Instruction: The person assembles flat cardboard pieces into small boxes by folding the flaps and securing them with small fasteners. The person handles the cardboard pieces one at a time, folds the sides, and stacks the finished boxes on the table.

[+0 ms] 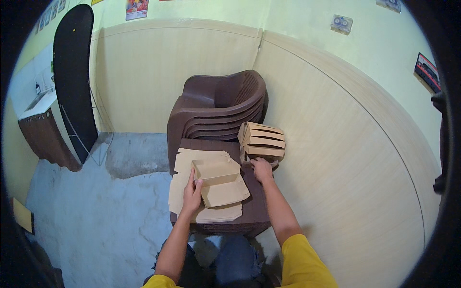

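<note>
My left hand (192, 194) grips an open kraft cardboard box (218, 170) by its left side, the thumb toward the near edge and the fingers along the outer wall. The box's lid (224, 193) is folded out toward me. Underneath lies a pile of flat cardboard blanks (180, 192). At the right, my right hand (261, 169) is at the foot of a stack of folded cardboard boxes (264, 139), with its fingers curled in. Whatever those fingers pinch is too small and partly hidden to make out.
The cardboard rests on a dark brown surface (257, 197). Stacked brown plastic chairs (216, 103) stand just behind it. A wood-panelled wall (336, 144) runs close on the right. A tall black board (72, 72) and a sink counter (45, 108) stand at the far left.
</note>
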`<state>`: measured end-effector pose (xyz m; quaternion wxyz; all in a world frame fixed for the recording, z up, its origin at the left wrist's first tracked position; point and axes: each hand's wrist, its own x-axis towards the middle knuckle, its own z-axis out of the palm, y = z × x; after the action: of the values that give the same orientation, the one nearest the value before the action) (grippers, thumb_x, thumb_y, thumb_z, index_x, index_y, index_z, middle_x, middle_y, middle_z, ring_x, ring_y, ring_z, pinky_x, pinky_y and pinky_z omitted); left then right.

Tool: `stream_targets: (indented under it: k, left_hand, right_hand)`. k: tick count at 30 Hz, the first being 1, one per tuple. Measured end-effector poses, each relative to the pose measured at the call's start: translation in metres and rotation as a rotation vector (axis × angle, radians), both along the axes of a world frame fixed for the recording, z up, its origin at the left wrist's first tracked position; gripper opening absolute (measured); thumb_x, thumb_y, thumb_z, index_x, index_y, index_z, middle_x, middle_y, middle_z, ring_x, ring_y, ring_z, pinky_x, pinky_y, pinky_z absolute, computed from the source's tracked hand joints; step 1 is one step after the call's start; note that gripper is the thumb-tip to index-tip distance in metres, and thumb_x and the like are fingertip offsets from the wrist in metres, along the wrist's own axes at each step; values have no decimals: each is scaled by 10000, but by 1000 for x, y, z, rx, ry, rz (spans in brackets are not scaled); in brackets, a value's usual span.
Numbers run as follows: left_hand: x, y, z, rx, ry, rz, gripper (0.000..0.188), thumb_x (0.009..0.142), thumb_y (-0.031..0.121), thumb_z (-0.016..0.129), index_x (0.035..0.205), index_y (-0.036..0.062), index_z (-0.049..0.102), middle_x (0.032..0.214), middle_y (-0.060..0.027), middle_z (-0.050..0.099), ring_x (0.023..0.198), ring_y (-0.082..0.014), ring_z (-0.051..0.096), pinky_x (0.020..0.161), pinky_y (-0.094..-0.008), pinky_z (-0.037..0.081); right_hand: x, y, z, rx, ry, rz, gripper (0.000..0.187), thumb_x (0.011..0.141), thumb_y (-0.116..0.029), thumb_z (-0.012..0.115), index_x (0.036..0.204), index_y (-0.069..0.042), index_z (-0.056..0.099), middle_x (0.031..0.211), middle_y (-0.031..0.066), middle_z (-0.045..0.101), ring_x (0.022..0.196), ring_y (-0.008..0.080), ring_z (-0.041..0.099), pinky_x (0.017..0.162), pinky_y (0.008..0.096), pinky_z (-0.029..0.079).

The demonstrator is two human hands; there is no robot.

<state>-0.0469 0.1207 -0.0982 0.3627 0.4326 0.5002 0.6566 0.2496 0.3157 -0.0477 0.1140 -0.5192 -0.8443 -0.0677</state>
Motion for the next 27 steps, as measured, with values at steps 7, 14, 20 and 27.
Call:
stream_targets:
  k: [7,14,20,27]
  left_hand:
    - [-2,1,3,84,-39,59,621,1118,175,573,1707,150,375,907,5,547,845,-110,479,795,-270,454]
    - [-6,-8,9,87,-75,1,493,1092,115,586,1582,131,531,895,11,563,832,-105,490,772,-264,447]
    - [-3,-4,2,141,-349,-114,451,1080,46,557,1520,116,488,932,-13,621,858,-97,536,796,-276,479]
    - [-1,0,-4,137,-333,-99,551,1064,-9,524,1584,126,396,976,-37,651,901,-112,568,854,-277,490]
  right_hand:
    - [0,-46,42,132,134,98,234,876,-109,756,1109,-96,738,1080,138,702,1051,385,680,882,511,556]
    - [-25,-149,102,269,59,185,381,848,-106,730,1225,-159,757,1056,170,702,1029,422,671,862,559,528]
    - [-74,-205,74,334,91,395,430,762,-128,734,1179,-208,803,1010,132,707,946,391,681,818,538,523]
    - [-83,-214,47,87,-17,335,380,821,-61,694,1170,-176,794,1067,128,690,1035,362,655,902,511,498]
